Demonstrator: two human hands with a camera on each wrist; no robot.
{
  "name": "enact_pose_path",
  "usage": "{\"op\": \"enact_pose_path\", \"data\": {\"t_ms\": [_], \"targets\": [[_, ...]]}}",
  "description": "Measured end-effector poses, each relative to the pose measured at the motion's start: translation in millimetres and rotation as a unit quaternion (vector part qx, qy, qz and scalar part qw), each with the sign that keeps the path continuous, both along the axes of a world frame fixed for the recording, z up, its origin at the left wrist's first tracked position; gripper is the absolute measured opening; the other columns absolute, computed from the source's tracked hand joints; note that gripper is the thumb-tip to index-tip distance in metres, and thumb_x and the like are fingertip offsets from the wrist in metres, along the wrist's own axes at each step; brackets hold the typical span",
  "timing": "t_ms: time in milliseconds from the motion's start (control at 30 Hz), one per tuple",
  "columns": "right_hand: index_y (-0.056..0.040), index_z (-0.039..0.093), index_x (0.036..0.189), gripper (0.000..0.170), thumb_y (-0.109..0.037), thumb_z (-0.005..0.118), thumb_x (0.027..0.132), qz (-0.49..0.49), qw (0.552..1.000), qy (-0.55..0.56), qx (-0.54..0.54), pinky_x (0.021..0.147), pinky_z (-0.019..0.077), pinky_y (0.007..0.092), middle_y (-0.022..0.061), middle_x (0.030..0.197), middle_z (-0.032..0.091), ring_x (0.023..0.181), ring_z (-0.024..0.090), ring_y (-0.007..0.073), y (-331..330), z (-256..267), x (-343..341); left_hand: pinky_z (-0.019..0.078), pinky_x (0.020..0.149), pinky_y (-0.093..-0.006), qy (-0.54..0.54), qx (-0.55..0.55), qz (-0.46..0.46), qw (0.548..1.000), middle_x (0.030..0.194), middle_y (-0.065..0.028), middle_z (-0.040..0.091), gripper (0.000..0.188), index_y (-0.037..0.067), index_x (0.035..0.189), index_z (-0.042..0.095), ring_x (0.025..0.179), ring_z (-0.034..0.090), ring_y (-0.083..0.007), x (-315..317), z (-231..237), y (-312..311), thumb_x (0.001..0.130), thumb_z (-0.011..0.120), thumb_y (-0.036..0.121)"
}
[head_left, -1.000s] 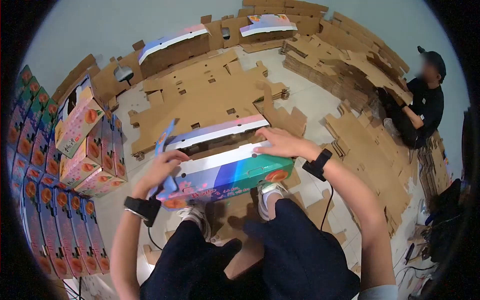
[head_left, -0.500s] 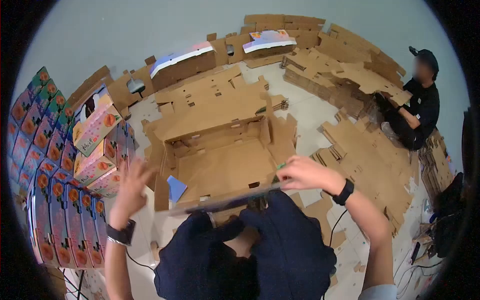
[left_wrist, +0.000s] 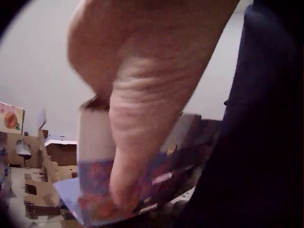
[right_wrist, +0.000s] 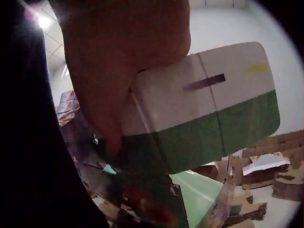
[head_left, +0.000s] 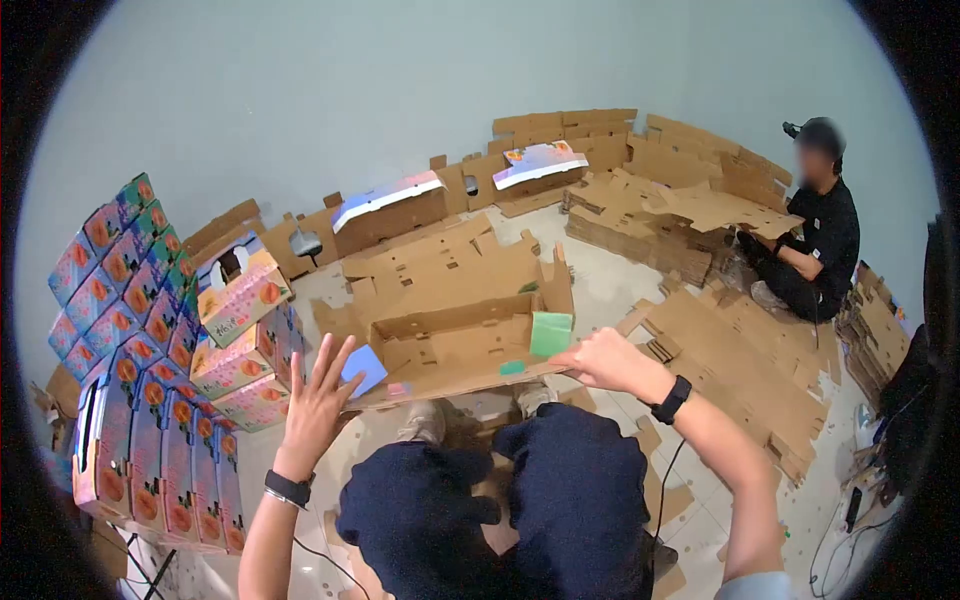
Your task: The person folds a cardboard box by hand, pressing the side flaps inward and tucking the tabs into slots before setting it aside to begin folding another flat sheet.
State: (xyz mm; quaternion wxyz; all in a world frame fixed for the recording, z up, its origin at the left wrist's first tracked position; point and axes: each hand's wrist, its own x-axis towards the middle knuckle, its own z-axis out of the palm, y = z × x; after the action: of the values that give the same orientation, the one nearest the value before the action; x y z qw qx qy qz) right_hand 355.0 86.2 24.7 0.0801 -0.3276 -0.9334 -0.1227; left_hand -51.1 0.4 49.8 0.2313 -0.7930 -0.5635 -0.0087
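An opened cardboard box (head_left: 455, 374) lies in front of the legs, brown inside, with a blue flap (head_left: 364, 371) at left and a green flap (head_left: 551, 335) at right. My left hand (head_left: 316, 408) is at its near left corner, fingers straight and spread; in the left wrist view the thumb of the hand (left_wrist: 142, 99) lies against the printed wall (left_wrist: 97, 187). At the near right corner my right hand (head_left: 622, 364), fingers curled, grips the box edge. The right wrist view has this hand (right_wrist: 126, 61) beside a white and green flap (right_wrist: 190, 107).
Printed boxes (head_left: 165, 420) are stacked at the left. Flattened cardboard (head_left: 735, 350) covers the floor at right, with more sheets (head_left: 410, 262) beyond the box. A seated person in black (head_left: 828, 240) handles cardboard at the far right. A cable (head_left: 664, 500) hangs from the right wrist.
The box's lid side has swung open towards me and its inside shows. My left hand left the box and is back at its left corner. Coloured flaps now stick out at both ends.
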Motion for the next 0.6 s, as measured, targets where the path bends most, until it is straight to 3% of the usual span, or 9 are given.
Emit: {"op": "enact_pose_path", "data": {"t_ms": [67,100,133,200,267,433,500,567,600], "targets": [[-0.0143,0.063,0.088,0.017,-0.019,0.064,0.072,-0.002,1.000,0.026,0.016,0.055,0.0496,0.0406,0.0106,0.066,0.062,0.065,0.063,0.0293,-8,14,2,0.0025,0.113,-0.0565,0.122,0.112,-0.046,0.985,0.152,-0.0048,0.021,0.039,0.023,0.110,0.066,0.142,0.011,-0.0267,-9,-1,4,0.072,0.066,0.030],[-0.0153,0.064,0.089,0.017,-0.018,0.063,0.073,-0.002,1.000,0.018,0.005,0.055,0.0496,0.0404,0.0103,0.066,0.061,0.065,0.063,0.0289,-13,18,5,0.0202,0.111,-0.0499,0.137,0.072,-0.057,0.986,0.137,-0.0092,0.046,0.029,0.020,0.102,0.070,0.135,0.031,-0.0271,-2,15,-5,0.075,0.065,0.031],[-0.0163,0.064,0.090,0.016,-0.018,0.063,0.073,-0.002,1.000,0.011,-0.006,0.055,0.0497,0.0401,0.0100,0.066,0.061,0.065,0.064,0.0284,-18,22,8,0.0202,0.111,-0.0499,0.138,0.081,-0.053,0.986,0.137,-0.0092,0.046,0.029,0.020,0.102,0.070,0.135,0.031,-0.0271,-5,18,-5,0.075,0.065,0.031],[-0.0158,0.066,0.089,0.014,-0.020,0.062,0.076,-0.002,1.000,0.009,-0.023,0.057,0.0502,0.0403,0.0099,0.067,0.062,0.066,0.064,0.0292,-22,26,14,0.0436,0.090,-0.0421,-0.081,-0.149,-0.066,0.983,0.099,-0.0119,0.066,0.020,0.017,0.091,0.071,0.096,0.063,-0.0247,-10,15,-7,0.084,0.060,0.031],[-0.0164,0.068,0.091,0.018,-0.028,0.062,0.079,-0.017,0.993,-0.039,-0.115,0.058,0.0494,0.0399,0.0123,0.071,0.064,0.067,0.063,0.0313,-22,24,17,0.0504,0.065,-0.0420,-0.095,-0.164,-0.094,0.977,0.071,-0.0116,0.064,0.023,0.015,0.089,0.070,0.066,0.063,-0.0307,-20,-3,-3,0.084,0.061,0.035],[-0.0059,0.066,0.082,0.030,-0.035,0.064,0.078,0.009,0.967,-0.040,-0.253,0.059,0.0478,0.0413,0.0168,0.070,0.063,0.067,0.061,0.0329,48,10,17,0.0514,0.064,-0.0447,-0.044,-0.217,-0.049,0.974,0.079,-0.0178,0.064,0.024,0.007,0.080,0.065,0.073,0.063,-0.0362,-33,-22,64,0.080,0.063,0.031],[-0.0073,0.066,0.081,0.021,-0.027,0.063,0.077,-0.029,0.990,-0.027,-0.138,0.060,0.0482,0.0408,0.0158,0.071,0.062,0.065,0.060,0.0318,105,42,6,0.0518,0.065,-0.0442,-0.058,-0.095,-0.085,0.990,0.076,-0.0189,0.064,0.022,0.005,0.075,0.066,0.074,0.063,-0.0360,-53,-10,122,0.077,0.063,0.027],[-0.0148,0.068,0.095,0.027,-0.016,0.060,0.070,-0.121,0.987,0.012,0.103,0.065,0.0513,0.0404,0.0145,0.078,0.065,0.075,0.064,0.0296,130,121,-7,0.0525,0.068,-0.0422,-0.110,0.000,0.008,0.994,0.077,-0.0176,0.065,0.019,0.008,0.085,0.071,0.077,0.064,-0.0341,-20,95,120,0.073,0.066,0.023],[-0.0169,0.068,0.104,0.035,-0.023,0.062,0.070,-0.098,0.969,0.138,0.178,0.071,0.0509,0.0400,0.0129,0.087,0.066,0.081,0.064,0.0273,131,150,-14,0.0525,0.072,-0.0401,-0.133,0.114,0.004,0.984,0.080,-0.0187,0.066,0.023,0.008,0.087,0.072,0.077,0.065,-0.0337,-19,124,127,0.073,0.067,0.024]]}}
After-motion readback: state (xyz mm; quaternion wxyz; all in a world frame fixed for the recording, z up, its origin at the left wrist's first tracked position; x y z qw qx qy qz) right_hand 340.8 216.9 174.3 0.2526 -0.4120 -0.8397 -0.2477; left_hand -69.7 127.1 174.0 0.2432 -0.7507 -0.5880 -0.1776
